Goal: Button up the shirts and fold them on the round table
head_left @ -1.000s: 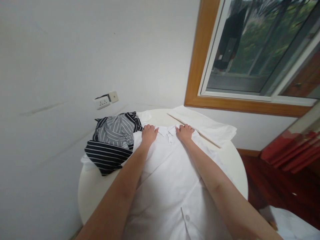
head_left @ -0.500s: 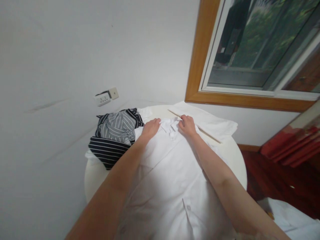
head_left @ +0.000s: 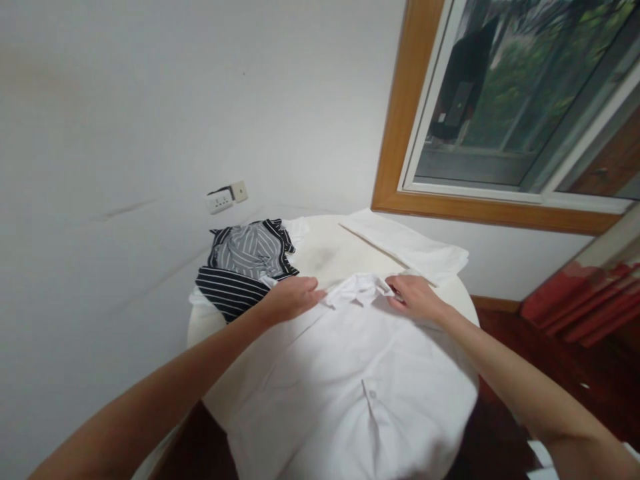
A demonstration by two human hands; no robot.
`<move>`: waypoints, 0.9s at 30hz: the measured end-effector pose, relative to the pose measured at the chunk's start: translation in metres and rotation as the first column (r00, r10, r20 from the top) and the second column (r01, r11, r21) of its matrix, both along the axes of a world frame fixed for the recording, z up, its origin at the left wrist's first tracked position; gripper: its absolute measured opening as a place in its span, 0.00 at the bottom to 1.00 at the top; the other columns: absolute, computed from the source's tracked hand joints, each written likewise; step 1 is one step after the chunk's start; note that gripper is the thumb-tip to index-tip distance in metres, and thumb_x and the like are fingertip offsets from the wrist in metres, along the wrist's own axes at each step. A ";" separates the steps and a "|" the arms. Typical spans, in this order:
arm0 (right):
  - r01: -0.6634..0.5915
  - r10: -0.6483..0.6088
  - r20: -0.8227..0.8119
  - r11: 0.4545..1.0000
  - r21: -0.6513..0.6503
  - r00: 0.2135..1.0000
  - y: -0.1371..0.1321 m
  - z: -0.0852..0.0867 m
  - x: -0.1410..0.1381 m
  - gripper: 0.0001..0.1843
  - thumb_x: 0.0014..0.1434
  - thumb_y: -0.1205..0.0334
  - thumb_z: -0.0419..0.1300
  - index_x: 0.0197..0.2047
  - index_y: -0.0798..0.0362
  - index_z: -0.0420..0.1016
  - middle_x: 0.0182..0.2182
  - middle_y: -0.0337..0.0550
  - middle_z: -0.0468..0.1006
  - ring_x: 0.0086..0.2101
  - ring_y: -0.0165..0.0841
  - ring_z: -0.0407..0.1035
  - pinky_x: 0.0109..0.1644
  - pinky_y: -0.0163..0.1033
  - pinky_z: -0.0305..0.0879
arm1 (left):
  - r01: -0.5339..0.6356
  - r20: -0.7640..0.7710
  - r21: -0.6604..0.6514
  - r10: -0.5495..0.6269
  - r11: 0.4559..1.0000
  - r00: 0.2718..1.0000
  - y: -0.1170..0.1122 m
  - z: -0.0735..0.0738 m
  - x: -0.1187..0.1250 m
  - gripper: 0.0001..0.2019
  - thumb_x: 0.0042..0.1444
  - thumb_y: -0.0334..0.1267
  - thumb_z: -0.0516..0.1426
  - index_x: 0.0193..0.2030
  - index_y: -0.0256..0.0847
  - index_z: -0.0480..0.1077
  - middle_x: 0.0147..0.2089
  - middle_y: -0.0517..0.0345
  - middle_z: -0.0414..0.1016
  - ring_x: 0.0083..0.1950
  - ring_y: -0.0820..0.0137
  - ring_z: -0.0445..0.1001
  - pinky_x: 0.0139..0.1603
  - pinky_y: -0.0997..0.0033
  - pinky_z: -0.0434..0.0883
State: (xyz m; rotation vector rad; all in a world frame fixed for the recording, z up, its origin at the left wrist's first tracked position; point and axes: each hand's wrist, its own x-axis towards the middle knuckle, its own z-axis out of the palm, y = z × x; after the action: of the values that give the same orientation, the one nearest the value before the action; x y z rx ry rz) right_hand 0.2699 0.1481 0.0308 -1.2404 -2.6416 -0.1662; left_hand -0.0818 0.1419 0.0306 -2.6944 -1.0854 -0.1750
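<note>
White collared cloth shirt (head_left: 330, 373), lower centre of the frame, looks largely spread but creased over the round white worktop (head_left: 325, 245); fingers of left hand (head_left: 293, 298) and right hand (head_left: 417, 295) pinch its top edge.

A table (head_left: 320, 243) bears shirt (head_left: 325, 373), striped garment (head_left: 245, 250), white cloth (head_left: 413, 247).

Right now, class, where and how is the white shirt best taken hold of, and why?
The white shirt is probably best pinched beside its collar, coming from both sides, as the left hand and right hand do: the collar forms its far end, between them, and the body spreads toward the person.
</note>
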 end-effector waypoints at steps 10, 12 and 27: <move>-0.248 0.240 -0.080 0.962 -0.113 0.967 -0.048 -0.017 -0.004 0.21 0.58 0.65 0.53 0.55 0.50 0.70 0.41 0.48 0.74 0.42 0.37 0.68 0.47 0.39 0.64 | 0.212 0.288 -0.104 -0.175 0.972 0.942 -0.049 -0.027 0.005 0.17 0.58 0.35 0.52 0.55 0.41 0.65 0.60 0.48 0.67 0.62 0.60 0.62 0.62 0.57 0.62; -0.273 0.265 -0.095 0.959 -0.081 0.959 -0.046 -0.019 -0.005 0.20 0.58 0.67 0.54 0.54 0.50 0.72 0.42 0.49 0.73 0.43 0.38 0.67 0.48 0.42 0.64 | 0.215 0.319 -0.165 -0.154 0.963 0.935 -0.048 -0.029 0.006 0.22 0.58 0.35 0.51 0.61 0.41 0.61 0.62 0.48 0.67 0.63 0.59 0.62 0.62 0.56 0.63; -0.347 0.263 -0.483 0.933 -0.092 0.835 -0.035 0.017 0.007 0.26 0.63 0.70 0.47 0.60 0.42 0.68 0.56 0.46 0.69 0.54 0.39 0.63 0.60 0.49 0.59 | 0.174 0.540 0.005 -0.149 0.985 0.829 -0.050 0.015 0.018 0.23 0.60 0.28 0.43 0.60 0.39 0.65 0.59 0.51 0.70 0.62 0.65 0.64 0.65 0.53 0.61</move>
State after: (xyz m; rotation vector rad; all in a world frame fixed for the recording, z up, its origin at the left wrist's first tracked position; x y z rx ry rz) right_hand 0.2768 0.1134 0.0475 -0.7522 -2.4094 0.3826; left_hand -0.0642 0.0919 0.0458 -2.8502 -0.9866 -1.0061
